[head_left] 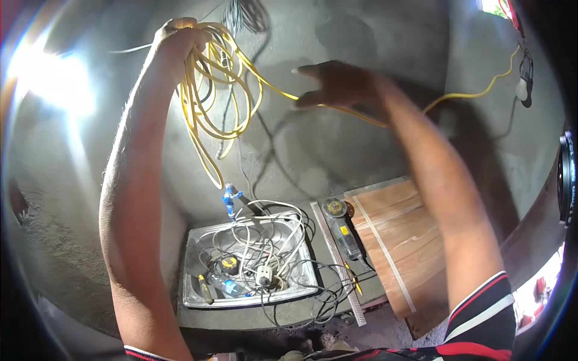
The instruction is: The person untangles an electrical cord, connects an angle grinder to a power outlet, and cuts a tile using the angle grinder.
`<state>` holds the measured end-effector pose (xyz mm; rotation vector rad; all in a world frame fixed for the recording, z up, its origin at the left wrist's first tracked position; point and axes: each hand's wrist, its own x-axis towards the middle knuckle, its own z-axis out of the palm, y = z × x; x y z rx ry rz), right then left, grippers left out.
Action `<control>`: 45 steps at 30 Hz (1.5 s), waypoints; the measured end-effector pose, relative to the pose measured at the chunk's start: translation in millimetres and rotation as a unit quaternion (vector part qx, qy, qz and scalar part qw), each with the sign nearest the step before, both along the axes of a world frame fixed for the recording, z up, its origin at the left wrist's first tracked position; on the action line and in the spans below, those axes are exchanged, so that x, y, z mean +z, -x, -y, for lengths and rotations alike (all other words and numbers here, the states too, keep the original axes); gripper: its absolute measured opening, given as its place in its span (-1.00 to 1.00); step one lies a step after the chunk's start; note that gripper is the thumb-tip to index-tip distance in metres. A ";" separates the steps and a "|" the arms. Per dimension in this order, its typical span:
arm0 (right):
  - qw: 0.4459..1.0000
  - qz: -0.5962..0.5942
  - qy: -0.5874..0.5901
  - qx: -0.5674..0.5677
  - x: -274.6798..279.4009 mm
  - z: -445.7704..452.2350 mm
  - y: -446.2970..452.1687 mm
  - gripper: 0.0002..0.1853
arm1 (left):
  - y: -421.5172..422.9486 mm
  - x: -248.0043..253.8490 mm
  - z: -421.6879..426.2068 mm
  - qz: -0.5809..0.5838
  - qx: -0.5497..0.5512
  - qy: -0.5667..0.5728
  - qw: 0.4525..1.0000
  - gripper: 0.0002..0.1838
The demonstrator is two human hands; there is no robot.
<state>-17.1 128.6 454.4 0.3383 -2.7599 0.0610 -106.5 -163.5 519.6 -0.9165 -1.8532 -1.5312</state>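
Observation:
My left hand point(180, 37) is raised high at the upper left, its fingers closed around a looped coil of yellow cable point(245, 123). The loops hang down in front of the grey wall. From the coil, one length of the cable runs right, past my right hand point(340, 85), and on across the wall. My right hand is dark and slightly blurred, with thumb and fingers apart. The cable passes by the thumb; whether it touches the hand I cannot tell.
Below, a metal sink point(195, 298) holds tangled white and dark cords, a tape measure point(229, 263) and a plastic bottle point(227, 285). A blue tap point(229, 201) stands above it. Right of the sink lie an angle grinder point(342, 228) and brown boards point(394, 234). A bulb point(522, 90) hangs far right.

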 end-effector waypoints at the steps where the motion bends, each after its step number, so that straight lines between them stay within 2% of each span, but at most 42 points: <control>1: 0.999 -0.032 0.001 0.018 -8.4 14.9 10.5 -0.08 | -3.1 2.9 -2.3 -0.005 0.022 0.026 0.999 -0.30; 2: 0.997 -0.065 -0.001 0.034 -15.7 22.1 25.5 -0.17 | -6.2 6.3 -5.3 -0.013 0.025 0.026 0.999 -0.30; 3: 0.997 -0.074 -0.002 0.038 -17.5 20.8 41.0 -0.17 | -10.2 8.5 -7.7 -0.021 0.024 0.019 0.999 -0.29; 5: 0.992 -0.094 -0.029 0.074 -21.5 16.6 76.2 -0.45 | -13.2 10.6 -4.3 -0.048 0.019 0.020 0.998 -0.28; 6: 0.992 -0.097 -0.029 0.080 -17.8 2.7 99.6 -0.45 | -16.1 15.1 -0.9 -0.051 0.026 0.020 0.998 -0.28; 7: 0.943 -0.296 -0.067 0.138 -8.4 -12.4 111.5 -0.54 | -20.8 19.5 4.2 -0.052 0.043 0.043 0.997 -0.29; 9: 0.901 -0.395 0.068 0.167 -4.0 -41.2 115.9 -0.62 | -8.5 24.2 20.0 -0.035 0.047 0.086 0.995 -0.29; 10: 0.916 -0.297 0.229 0.139 16.5 -40.5 82.9 -0.62 | -5.4 22.3 24.7 -0.032 0.052 0.087 0.994 -0.29; 12: 0.913 -0.331 0.235 0.051 38.4 -39.2 60.1 -0.63 | -3.1 24.2 28.6 -0.082 0.070 0.132 0.985 -0.28; 13: 0.911 -0.335 0.234 0.050 40.1 -43.2 60.7 -0.63 | 1.6 28.7 29.5 -0.086 0.068 0.132 0.985 -0.28; 15: 0.897 -0.366 0.174 0.178 43.8 -43.3 55.4 -0.55 | 14.2 36.3 28.7 -0.077 0.078 0.170 0.979 -0.30; 16: 0.897 -0.369 0.169 0.174 47.7 -37.6 51.6 -0.55 | 19.8 38.3 30.8 -0.081 0.072 0.167 0.980 -0.30; 19: 0.971 -0.167 0.165 0.041 60.0 -9.9 32.5 -0.33 | 35.3 35.3 36.5 -0.028 0.011 0.152 0.988 -0.41; 20: 0.970 -0.165 0.167 0.054 59.4 4.7 27.2 -0.26 | 40.9 34.8 38.0 -0.030 0.004 0.150 0.988 -0.41; 22: 0.978 -0.141 0.151 0.020 63.3 26.6 26.6 -0.24 | 48.6 32.7 38.4 -0.025 -0.040 0.172 0.984 -0.45; 23: 0.983 -0.118 0.139 -0.003 64.6 38.5 23.1 -0.46 | 54.4 29.8 37.2 -0.033 -0.049 0.152 0.987 -0.48; 24: 0.983 -0.120 0.136 -0.009 65.1 35.6 33.3 -0.46 | 58.7 29.3 38.5 -0.035 -0.056 0.149 0.987 -0.48; 26: 0.940 -0.234 0.122 0.219 66.1 23.2 62.6 -0.47 | 65.3 30.6 41.8 -0.071 -0.021 0.165 0.983 -0.47; 27: 0.944 -0.260 0.135 0.152 74.3 24.9 57.1 -0.61 | 64.5 31.0 44.3 -0.074 -0.024 0.162 0.984 -0.47; 28: 0.944 -0.264 0.130 0.151 82.2 20.6 61.9 -0.61 | 63.2 30.8 47.1 -0.065 -0.003 0.174 0.983 -0.47; 30: 0.856 -0.499 0.120 0.061 107.0 -0.7 78.6 -0.73 | 66.9 30.4 51.2 -0.059 0.016 0.185 0.981 -0.48; 32: 0.779 -0.602 0.150 0.090 135.5 -39.1 86.7 -0.79 | 80.9 29.9 61.3 -0.017 -0.042 0.195 0.980 -0.48; 33: 0.754 -0.603 0.254 0.065 143.9 -38.1 77.2 -0.80 | 75.3 29.8 68.6 0.011 -0.086 0.202 0.976 -0.48; 34: 0.720 -0.594 0.356 0.040 152.0 -40.0 70.6 -0.81 | 76.7 28.2 73.4 0.008 -0.084 0.201 0.976 -0.48; 36: 0.709 -0.595 0.377 0.035 153.7 -47.7 70.1 -0.84 | 79.3 30.4 80.5 -0.008 -0.126 0.200 0.972 -0.50; 38: 0.726 -0.606 0.306 -0.108 145.9 -52.6 73.4 -0.72 | 83.9 41.0 82.4 0.016 -0.119 0.222 0.968 -0.53; 39: 0.736 -0.610 0.281 -0.081 143.1 -52.8 79.0 -0.70 | 86.9 46.7 81.5 0.004 -0.080 0.206 0.975 -0.57; 40: 0.745 -0.584 0.314 -0.069 138.3 -52.5 86.8 -0.74 | 89.9 52.0 79.2 -0.008 -0.041 0.189 0.981 -0.61; 41: 0.748 -0.599 0.281 -0.057 134.2 -53.6 94.9 -0.77 | 102.9 57.8 76.2 -0.029 -0.090 0.148 0.985 -0.68; 42: 0.749 -0.613 0.247 -0.044 129.3 -51.6 102.2 -0.79 | 127.3 65.0 77.0 -0.029 -0.088 0.149 0.985 -0.68; 43: 0.762 -0.599 0.244 -0.020 123.3 -34.2 96.6 -0.82 | 149.6 73.4 76.8 -0.191 -0.080 0.151 0.967 -0.71; 44: 0.763 -0.597 0.245 -0.018 123.9 -29.1 105.9 -0.82 | 172.1 89.4 75.0 -0.269 -0.076 0.153 0.948 -0.72; 45: 0.742 -0.648 0.175 0.011 123.8 -27.6 115.0 -0.85 | 186.6 104.3 70.5 -0.346 -0.068 0.150 0.924 -0.73</control>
